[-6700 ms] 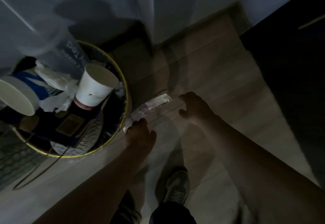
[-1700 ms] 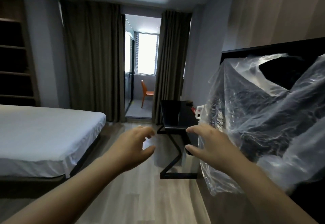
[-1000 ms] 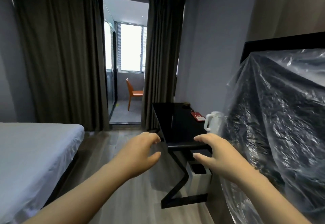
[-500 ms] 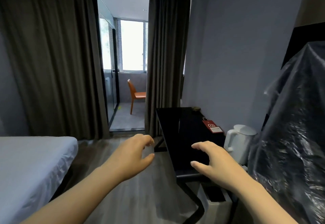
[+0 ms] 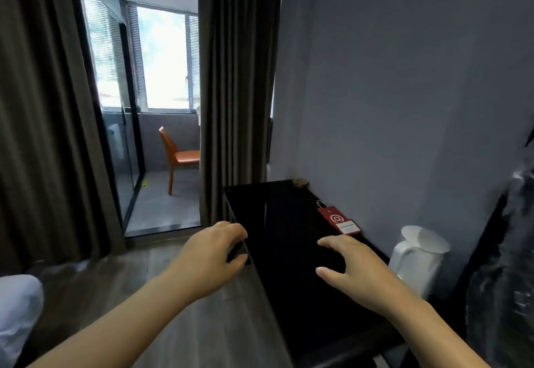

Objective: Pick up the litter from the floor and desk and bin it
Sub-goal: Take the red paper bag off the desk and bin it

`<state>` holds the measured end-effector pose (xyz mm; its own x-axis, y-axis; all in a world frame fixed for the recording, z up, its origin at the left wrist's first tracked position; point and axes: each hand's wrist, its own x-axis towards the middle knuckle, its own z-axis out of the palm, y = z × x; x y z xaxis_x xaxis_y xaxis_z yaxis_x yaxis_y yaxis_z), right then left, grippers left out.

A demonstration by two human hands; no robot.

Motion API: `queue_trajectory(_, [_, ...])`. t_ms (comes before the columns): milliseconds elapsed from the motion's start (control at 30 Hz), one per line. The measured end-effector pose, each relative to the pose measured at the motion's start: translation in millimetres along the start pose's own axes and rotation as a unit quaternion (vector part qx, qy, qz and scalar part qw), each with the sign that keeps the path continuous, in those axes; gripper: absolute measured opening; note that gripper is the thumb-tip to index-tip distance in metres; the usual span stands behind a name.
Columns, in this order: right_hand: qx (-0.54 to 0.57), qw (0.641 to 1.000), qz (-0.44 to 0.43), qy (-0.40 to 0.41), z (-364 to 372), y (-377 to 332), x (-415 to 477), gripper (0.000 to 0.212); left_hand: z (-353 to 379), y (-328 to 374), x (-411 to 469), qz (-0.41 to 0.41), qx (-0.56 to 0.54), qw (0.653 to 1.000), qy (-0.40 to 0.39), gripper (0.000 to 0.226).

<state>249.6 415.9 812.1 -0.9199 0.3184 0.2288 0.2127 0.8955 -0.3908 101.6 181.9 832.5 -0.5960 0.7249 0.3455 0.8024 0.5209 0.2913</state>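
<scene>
A black desk [image 5: 291,223] runs along the grey wall on the right. At its far corner lies a small crumpled brownish scrap [image 5: 300,183]. A red card with a white @ sign [image 5: 338,220] lies by the wall. My left hand [image 5: 212,260] hovers at the desk's left edge, fingers loosely curled, holding nothing. My right hand [image 5: 351,270] hovers over the desk's near part, fingers spread and empty. No bin is in view.
A white kettle [image 5: 416,260] stands on the desk at the right, beside a plastic-covered dark object [image 5: 502,266]. Dark curtains [image 5: 234,93] frame a glass door to a balcony with an orange chair [image 5: 177,156]. A white bed corner [image 5: 17,309] is at lower left.
I have walked away from the bin and along the room to the desk. Over the last second the desk has come closer, and both empty hands now reach over it.
</scene>
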Motion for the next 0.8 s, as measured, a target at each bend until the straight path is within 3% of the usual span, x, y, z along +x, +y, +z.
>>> queue_trajectory(800, [0.073,0.975,0.203,-0.044,105.2,187.3,354.9,0.06,177.4,-171.0,405.6,0.102,-0.057,0.981,-0.153,0.033])
